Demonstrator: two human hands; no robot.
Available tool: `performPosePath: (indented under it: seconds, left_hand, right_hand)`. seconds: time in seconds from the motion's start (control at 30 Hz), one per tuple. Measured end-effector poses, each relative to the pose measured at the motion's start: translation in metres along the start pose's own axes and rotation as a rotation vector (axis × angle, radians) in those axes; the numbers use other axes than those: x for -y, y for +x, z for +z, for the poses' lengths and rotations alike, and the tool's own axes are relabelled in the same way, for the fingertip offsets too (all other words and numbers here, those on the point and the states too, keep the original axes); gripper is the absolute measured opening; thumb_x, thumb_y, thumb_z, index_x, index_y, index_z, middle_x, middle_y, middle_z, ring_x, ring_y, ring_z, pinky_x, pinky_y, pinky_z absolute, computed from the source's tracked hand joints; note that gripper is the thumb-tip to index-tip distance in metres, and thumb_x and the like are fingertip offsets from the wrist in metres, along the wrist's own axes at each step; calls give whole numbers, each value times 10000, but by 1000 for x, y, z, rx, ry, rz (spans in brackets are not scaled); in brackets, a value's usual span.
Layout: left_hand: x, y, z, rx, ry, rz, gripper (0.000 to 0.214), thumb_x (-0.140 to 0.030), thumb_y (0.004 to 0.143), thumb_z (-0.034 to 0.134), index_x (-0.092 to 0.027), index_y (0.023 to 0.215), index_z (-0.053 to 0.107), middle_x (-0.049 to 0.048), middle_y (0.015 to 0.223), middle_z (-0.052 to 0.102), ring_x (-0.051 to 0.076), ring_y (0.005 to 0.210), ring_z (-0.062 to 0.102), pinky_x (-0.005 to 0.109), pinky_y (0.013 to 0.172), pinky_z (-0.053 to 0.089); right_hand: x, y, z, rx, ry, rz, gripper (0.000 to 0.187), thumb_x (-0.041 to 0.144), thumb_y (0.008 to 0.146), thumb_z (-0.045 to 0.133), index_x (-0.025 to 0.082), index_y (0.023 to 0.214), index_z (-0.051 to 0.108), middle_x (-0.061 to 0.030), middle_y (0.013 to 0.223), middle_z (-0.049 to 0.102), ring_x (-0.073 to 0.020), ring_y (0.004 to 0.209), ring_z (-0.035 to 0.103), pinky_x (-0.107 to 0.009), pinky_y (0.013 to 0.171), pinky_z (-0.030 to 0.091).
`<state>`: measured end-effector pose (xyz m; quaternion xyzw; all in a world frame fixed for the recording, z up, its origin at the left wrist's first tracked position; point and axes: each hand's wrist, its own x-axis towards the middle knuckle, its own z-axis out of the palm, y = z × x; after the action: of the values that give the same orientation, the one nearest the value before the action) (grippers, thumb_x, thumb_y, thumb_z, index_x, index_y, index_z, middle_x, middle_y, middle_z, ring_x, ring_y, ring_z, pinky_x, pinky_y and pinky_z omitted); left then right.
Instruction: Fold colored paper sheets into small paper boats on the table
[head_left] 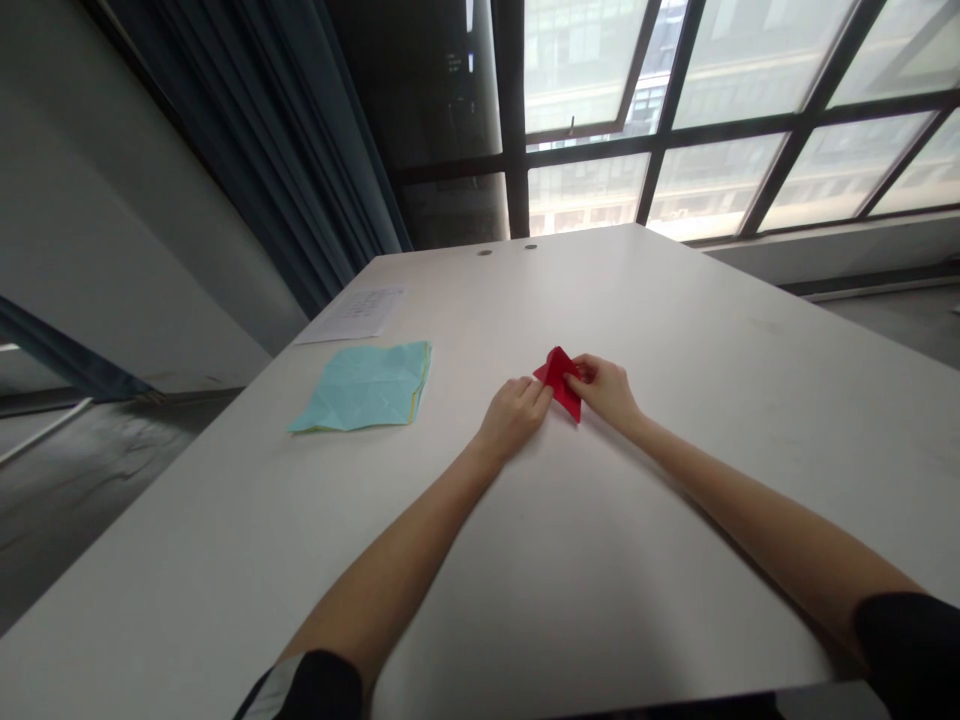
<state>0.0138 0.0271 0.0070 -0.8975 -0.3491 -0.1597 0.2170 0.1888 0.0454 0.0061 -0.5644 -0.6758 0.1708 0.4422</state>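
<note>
A small piece of folded red paper (pixel 561 378) is held between my two hands over the middle of the white table. My left hand (pixel 516 412) grips its lower left edge, fingers closed and knuckles up. On the other side, my right hand (pixel 602 388) pinches the paper between thumb and fingers. The paper has several pointed corners, one aiming down toward me and one standing up at the top. My fingers hide parts of its left and right edges.
Left of my hands, creased light-blue paper sheets (pixel 364 385) with a yellow edge showing lie on the white table (pixel 480 560). Behind them is a printed white sheet (pixel 352 315). Two round grommets sit near the far edge, with a blue curtain (pixel 277 130) and windows beyond.
</note>
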Motion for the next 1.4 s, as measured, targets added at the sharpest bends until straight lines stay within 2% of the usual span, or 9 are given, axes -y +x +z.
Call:
performPosePath:
  seconds: [0.13,0.37,0.5,0.77,0.93,1.07,1.13,1.33,1.4]
  left_hand:
    - [-1,0,-1,26,-18,-40,218,-149,883,329,-142,901,547,94,866,583,213,848,503,345,741,377]
    - [-1,0,-3,54,-22,-100,241,-155,857,379,-159,1053,519,112,951,584,232,870,518,365,716,379]
    - [0,0,1,82,-103,-113,238,-136,864,356,-136,1038,518,107,926,596,217,850,540,351,732,404]
    - [-3,-2,8,3,-302,-160,303,-139,826,389,-137,1109,496,108,993,614,196,864,577,337,784,446]
    - [-7,-2,1,2,-364,-337,228,-163,771,437,-147,954,572,86,880,641,206,807,586,336,767,450]
    - [-9,-1,3,-67,-497,-458,164,-231,806,431,-165,891,555,65,859,627,184,780,578,308,730,454]
    - [-10,0,6,-105,-592,-491,137,-201,794,441,-171,895,528,55,849,614,168,766,571,292,715,456]
    - [-9,-2,14,-188,-913,-530,455,-91,762,415,-234,1184,324,42,1024,613,143,829,591,279,721,470]
    - [-6,-2,17,-185,-988,-542,501,-61,757,394,-241,1219,316,39,1064,616,137,873,598,272,738,474]
  right_hand:
    - [-3,2,-2,-30,-64,8,140,203,658,535,189,751,639,15,613,629,-132,556,555,-247,556,423]
    - [1,-3,3,47,-29,-28,166,175,664,518,192,786,631,3,704,663,-132,610,591,-246,598,444]
    - [5,-6,4,74,-9,-34,179,153,658,506,190,793,619,2,743,666,-124,602,596,-249,613,461]
    - [2,-9,9,103,34,-44,266,144,664,487,201,883,626,-5,823,684,-150,713,617,-274,685,480]
    - [4,-8,8,99,-40,-51,284,120,651,474,191,867,644,-16,820,688,-162,731,603,-275,695,457]
    - [9,-10,9,131,-18,-13,244,143,673,470,185,834,648,-15,770,685,-152,666,589,-262,653,448]
    - [11,-11,11,133,8,-5,238,147,677,467,185,829,647,-13,760,684,-149,654,588,-258,641,448]
    - [3,-10,15,120,157,-7,288,113,654,463,185,881,624,-17,830,682,-145,695,611,-268,671,475]
    - [-3,-8,16,120,246,-12,300,102,643,465,184,894,606,-24,878,674,-147,745,621,-273,693,483]
